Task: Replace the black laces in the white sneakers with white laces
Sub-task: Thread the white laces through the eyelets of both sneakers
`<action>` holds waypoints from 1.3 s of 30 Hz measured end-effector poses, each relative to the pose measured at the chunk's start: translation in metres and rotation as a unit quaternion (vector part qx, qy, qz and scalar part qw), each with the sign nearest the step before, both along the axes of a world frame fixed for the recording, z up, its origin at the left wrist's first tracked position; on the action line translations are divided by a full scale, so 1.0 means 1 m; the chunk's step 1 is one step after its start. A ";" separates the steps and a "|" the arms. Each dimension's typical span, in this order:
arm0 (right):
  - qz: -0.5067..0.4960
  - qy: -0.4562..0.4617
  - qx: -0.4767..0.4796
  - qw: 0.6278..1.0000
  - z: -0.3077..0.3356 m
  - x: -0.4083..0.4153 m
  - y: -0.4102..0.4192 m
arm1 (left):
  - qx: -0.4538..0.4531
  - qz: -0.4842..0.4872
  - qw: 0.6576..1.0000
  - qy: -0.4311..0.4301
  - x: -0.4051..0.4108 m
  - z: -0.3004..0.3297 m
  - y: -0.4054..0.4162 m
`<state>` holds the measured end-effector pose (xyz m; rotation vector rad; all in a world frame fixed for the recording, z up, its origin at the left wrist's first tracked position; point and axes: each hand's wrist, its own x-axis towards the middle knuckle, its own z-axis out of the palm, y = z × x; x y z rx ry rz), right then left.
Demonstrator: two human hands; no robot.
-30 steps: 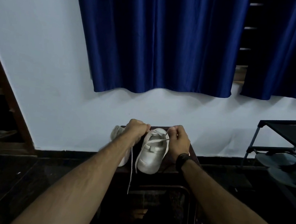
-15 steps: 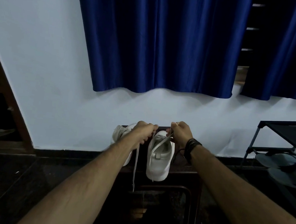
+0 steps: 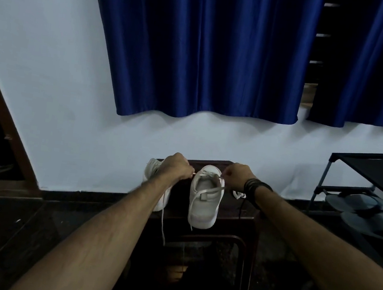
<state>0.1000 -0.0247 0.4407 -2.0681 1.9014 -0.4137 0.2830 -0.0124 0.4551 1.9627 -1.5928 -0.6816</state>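
A white sneaker (image 3: 204,202) lies on a small dark wooden table (image 3: 236,220), toe toward me. A white lace (image 3: 208,190) runs across its top. My left hand (image 3: 177,167) pinches one end of this lace at the shoe's left side, and a loose length hangs down past the table edge. My right hand (image 3: 236,176) pinches the other end at the shoe's right side. The second white sneaker (image 3: 153,183) lies to the left, mostly hidden behind my left forearm. A thin black lace (image 3: 241,208) trails on the table below my right wrist, beside a small white bundle (image 3: 238,195).
Blue curtains (image 3: 210,50) hang on the white wall behind the table. A black metal shoe rack (image 3: 372,168) with dark sandals (image 3: 371,217) stands at the right. A wooden door frame (image 3: 6,120) is at the left. The floor is dark.
Both hands have drawn apart, pulling the white lace taut across the sneaker. The sneaker sits lower and more toe-toward-me than one second ago.
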 end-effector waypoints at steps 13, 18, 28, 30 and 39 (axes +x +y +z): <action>-0.098 -0.043 0.057 0.993 -0.015 -0.012 -0.001 | 0.018 0.086 0.981 0.170 -0.004 -0.007 0.005; -0.128 -0.143 0.039 0.981 -0.024 -0.020 -0.007 | -0.030 0.112 0.982 0.146 0.009 -0.020 0.008; -0.026 -0.201 0.031 0.979 -0.023 0.009 0.003 | 0.058 -0.079 0.993 0.061 -0.005 -0.009 -0.002; -0.027 -0.147 0.011 0.989 -0.026 0.013 0.005 | 0.027 -0.087 0.996 0.013 -0.006 -0.013 -0.004; -0.073 -0.166 -0.034 0.983 -0.021 0.009 0.009 | -0.039 -0.040 0.998 0.035 0.003 -0.018 -0.003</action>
